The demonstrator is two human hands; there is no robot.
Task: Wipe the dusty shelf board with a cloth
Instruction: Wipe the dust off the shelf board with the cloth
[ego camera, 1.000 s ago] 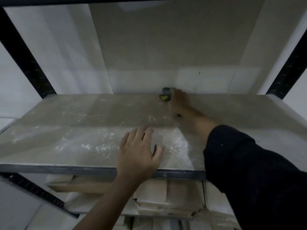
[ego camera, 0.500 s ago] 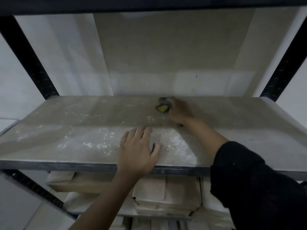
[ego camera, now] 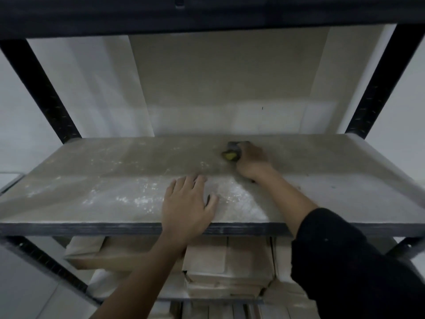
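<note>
The grey shelf board (ego camera: 96, 187) spans the view, with white dust streaks across its left and front middle. My right hand (ego camera: 251, 162) reaches toward the back of the board and grips a small grey and yellow cloth (ego camera: 232, 151), pressing it on the surface. Lying flat with spread fingers near the front edge is my left hand (ego camera: 187, 203), holding nothing. Most of the cloth is hidden under my right hand.
Black metal uprights (ego camera: 41, 88) frame the shelf on both sides, and a dark shelf (ego camera: 207, 12) runs overhead. Pale boards lean against the back wall (ego camera: 225, 77). Brown cardboard boxes (ego camera: 230, 268) are stacked on the level below.
My right hand has drawn the cloth a little toward me from the back edge of the board. My left hand has stayed flat in place; the view has tilted slightly.
</note>
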